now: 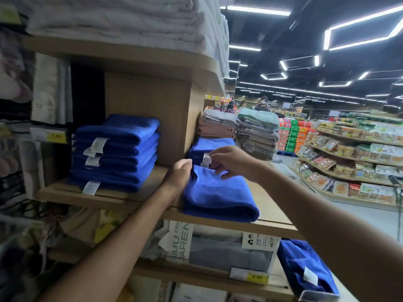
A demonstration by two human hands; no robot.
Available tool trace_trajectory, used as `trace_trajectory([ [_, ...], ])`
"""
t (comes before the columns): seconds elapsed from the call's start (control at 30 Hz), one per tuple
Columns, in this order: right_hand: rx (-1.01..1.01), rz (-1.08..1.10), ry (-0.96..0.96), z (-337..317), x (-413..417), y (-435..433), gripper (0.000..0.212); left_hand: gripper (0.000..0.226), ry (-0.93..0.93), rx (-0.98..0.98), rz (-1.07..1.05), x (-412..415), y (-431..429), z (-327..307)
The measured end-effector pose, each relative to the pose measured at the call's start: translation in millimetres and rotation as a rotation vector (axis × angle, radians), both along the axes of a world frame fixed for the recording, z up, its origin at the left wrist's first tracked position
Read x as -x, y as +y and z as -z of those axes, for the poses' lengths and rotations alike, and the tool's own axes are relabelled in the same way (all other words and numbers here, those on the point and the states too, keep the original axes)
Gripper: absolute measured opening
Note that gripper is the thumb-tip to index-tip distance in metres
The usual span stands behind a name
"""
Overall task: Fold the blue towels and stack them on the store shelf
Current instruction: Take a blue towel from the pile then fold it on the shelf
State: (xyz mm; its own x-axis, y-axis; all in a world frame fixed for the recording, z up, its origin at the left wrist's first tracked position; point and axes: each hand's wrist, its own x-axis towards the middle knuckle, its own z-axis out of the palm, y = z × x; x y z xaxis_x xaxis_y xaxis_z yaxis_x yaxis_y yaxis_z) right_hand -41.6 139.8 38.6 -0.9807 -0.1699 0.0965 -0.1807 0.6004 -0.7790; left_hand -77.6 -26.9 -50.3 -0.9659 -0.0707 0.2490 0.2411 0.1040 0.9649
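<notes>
The folded blue towel (218, 197) lies at the front edge of the wooden shelf (150, 182). The left hand (180, 173) grips the towel's left fold with curled fingers. The right hand (231, 162) hovers above it, fingers apart, holding nothing. A stack of blue towels (115, 153) stands further left on the same shelf.

Plain royal-blue towel (218, 197) by my left hand (180, 174), matching blue stack (115, 153), white towels (122, 20), tan shelf (104, 196), yellow price label (57, 136)
</notes>
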Motion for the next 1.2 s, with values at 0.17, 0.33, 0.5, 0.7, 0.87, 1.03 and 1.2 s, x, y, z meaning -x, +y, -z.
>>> trace_trajectory([
  [0.17,-0.479,0.000,0.291,17.4,-19.1,30.5,0.024,0.063,0.242,0.558,0.025,-11.1,24.6,-23.1],
  [0.33,-0.674,-0.108,0.213,59.7,-16.8,28.8,0.038,0.054,0.088,1.179,0.103,-13.5,31.7,-4.5],
  [0.5,-0.687,-0.054,0.250,79.0,-11.5,33.6,0.055,0.061,0.023,1.132,0.139,-10.9,20.6,9.0],
  [0.7,-0.581,0.415,0.095,84.0,-7.5,55.6,0.090,0.061,0.029,1.091,0.118,-19.7,18.2,9.0],
  [0.87,-0.371,0.381,0.162,81.9,-10.8,54.2,0.048,0.054,0.113,1.034,0.087,-25.0,18.3,8.5],
  [1.03,0.128,0.215,0.418,69.8,-19.2,41.8,0.038,0.087,0.182,0.475,0.011,-17.2,12.4,13.0],
  [1.2,0.438,0.080,0.565,26.8,-14.0,44.5,0.040,0.098,-0.156,-0.457,0.138,-12.9,-8.2,-1.8],
])
